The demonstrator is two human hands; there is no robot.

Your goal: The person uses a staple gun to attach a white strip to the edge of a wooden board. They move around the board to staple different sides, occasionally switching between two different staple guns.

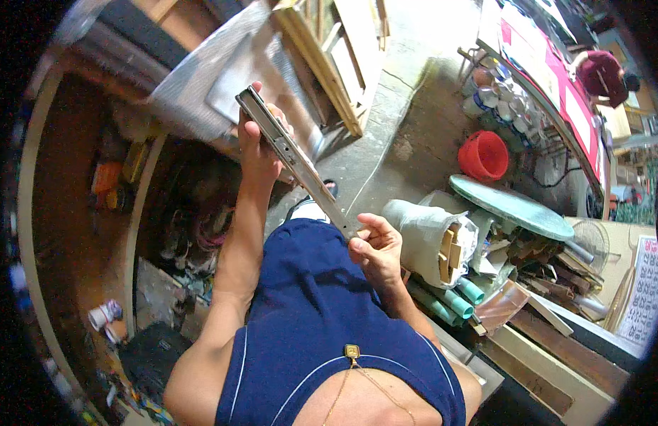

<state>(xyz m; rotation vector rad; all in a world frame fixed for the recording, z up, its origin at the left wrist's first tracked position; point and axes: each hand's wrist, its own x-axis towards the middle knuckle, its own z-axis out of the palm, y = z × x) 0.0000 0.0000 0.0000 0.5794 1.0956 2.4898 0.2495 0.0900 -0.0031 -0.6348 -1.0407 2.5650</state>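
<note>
A long, narrow metal drawer slide (pixel 297 160) slants in front of my body, its upper end to the left and its lower end to the right. My left hand (pixel 253 145) is closed around the upper part, with the thumb on the near side and fingertips showing past the far edge. At the lower end, my right hand (pixel 381 250) has thumb and forefinger bent against the tip of the slide. Whether those fingers pinch it firmly or only touch it is hard to see.
Wooden frames (pixel 322 67) lean beyond my left hand. Open shelving (pixel 41 213) lines the left. To the right are a white sack (pixel 414 231) of offcuts, green tubes (pixel 457 304), a round glass top (pixel 512 206) and a red bucket (pixel 483 156). A person (pixel 602 78) works at a far table.
</note>
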